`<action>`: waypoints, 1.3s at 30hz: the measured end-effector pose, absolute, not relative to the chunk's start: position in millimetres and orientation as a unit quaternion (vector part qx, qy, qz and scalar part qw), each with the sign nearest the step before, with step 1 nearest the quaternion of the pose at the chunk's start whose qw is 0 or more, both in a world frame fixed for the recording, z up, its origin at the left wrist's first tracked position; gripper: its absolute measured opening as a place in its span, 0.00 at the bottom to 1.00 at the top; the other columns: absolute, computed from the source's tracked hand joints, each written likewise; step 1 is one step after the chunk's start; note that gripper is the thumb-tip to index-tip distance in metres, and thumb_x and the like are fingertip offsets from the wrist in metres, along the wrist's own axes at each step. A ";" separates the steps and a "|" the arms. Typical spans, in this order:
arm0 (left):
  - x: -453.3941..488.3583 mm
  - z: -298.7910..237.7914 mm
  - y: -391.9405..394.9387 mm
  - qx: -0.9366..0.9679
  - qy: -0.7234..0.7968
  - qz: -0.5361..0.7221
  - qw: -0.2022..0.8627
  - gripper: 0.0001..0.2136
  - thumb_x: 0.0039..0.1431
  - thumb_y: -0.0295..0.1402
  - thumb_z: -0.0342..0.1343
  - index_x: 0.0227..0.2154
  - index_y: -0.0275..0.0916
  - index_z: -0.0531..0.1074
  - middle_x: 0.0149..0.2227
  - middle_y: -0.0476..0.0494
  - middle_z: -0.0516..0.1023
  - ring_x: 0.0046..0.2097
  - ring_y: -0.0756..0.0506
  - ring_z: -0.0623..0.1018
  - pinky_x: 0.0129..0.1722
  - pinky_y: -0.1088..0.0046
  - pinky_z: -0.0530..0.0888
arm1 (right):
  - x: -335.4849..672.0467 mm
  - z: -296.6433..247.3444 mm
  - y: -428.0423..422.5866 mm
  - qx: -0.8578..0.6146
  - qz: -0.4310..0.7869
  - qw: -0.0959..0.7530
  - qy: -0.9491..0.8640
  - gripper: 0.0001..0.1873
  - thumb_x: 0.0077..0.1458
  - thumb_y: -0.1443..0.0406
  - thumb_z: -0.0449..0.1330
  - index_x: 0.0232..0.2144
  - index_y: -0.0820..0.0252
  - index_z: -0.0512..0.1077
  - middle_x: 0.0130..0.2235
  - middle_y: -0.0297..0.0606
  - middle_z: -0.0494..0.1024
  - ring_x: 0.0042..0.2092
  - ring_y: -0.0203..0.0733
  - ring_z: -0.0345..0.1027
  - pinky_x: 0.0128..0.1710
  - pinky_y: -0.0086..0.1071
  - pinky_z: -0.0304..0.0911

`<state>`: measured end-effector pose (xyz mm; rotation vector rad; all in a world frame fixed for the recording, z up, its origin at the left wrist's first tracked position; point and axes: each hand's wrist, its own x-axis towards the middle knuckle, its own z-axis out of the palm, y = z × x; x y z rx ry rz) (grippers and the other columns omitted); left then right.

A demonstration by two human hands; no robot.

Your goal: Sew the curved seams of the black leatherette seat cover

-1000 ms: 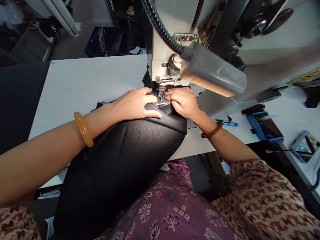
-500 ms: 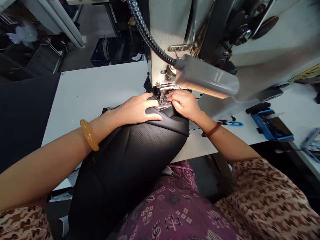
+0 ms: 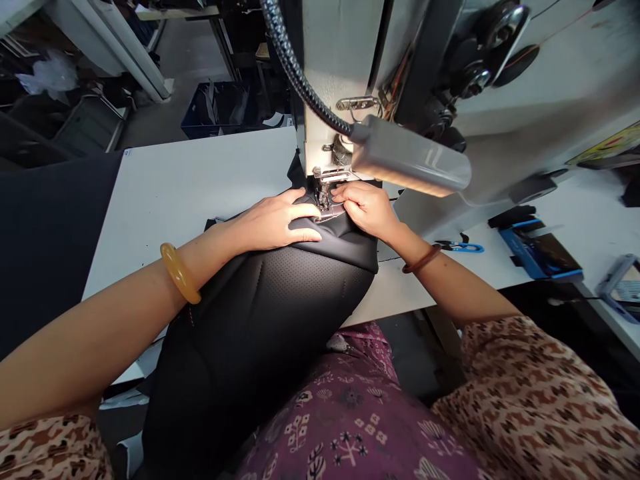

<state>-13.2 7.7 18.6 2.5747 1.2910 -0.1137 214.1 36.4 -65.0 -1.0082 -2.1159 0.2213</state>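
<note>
A black leather-like cover (image 3: 240, 340) with a perforated panel runs from my lap up onto the sewing machine's bed. Its upper edge lies under the presser foot (image 3: 324, 197). My left hand (image 3: 280, 220) rests flat on the cover just left of the foot, fingers spread. To the right of the foot, my right hand (image 3: 367, 207) is closed, with thumb and fingers pinching the cover's edge. The sewing machine (image 3: 340, 60) stands above both hands, and a grey lamp (image 3: 410, 157) on a braided cable lights the needle area.
On the white table (image 3: 200, 173) to the right lie blue thread snips (image 3: 463, 247) and a blue box (image 3: 540, 250). A dark blue bin (image 3: 217, 110) with papers stands on the floor beyond the table. The machine's head limits room above my hands.
The whole view has shifted slightly. Both hands and the cover keep nearly the same places at the presser foot.
</note>
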 end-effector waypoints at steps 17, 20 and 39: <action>-12.5 16.2 4.5 0.887 0.449 -0.037 0.104 0.24 0.57 0.52 0.53 0.54 0.49 0.70 0.65 0.43 0.58 0.63 0.36 0.63 0.61 0.58 0.63 | 212.1 -67.6 38.0 -0.386 0.083 0.409 -0.823 0.18 0.53 0.70 0.47 0.32 0.59 0.78 0.39 0.37 0.80 0.44 0.42 0.75 0.45 0.37 0.70; -11.1 16.8 2.9 0.883 0.456 -0.042 0.101 0.24 0.56 0.52 0.54 0.53 0.49 0.70 0.65 0.42 0.57 0.62 0.36 0.65 0.61 0.58 0.63 | 211.8 -68.2 37.8 -0.396 0.094 0.405 -0.819 0.17 0.52 0.70 0.48 0.31 0.58 0.78 0.40 0.36 0.80 0.44 0.42 0.74 0.45 0.37 0.70; -11.7 15.1 4.7 0.883 0.457 -0.030 0.101 0.23 0.57 0.51 0.54 0.53 0.50 0.70 0.65 0.43 0.58 0.62 0.36 0.65 0.61 0.58 0.63 | 210.1 -67.0 33.3 -0.407 0.110 0.408 -0.810 0.18 0.51 0.72 0.48 0.34 0.59 0.77 0.43 0.37 0.80 0.47 0.41 0.73 0.50 0.37 0.68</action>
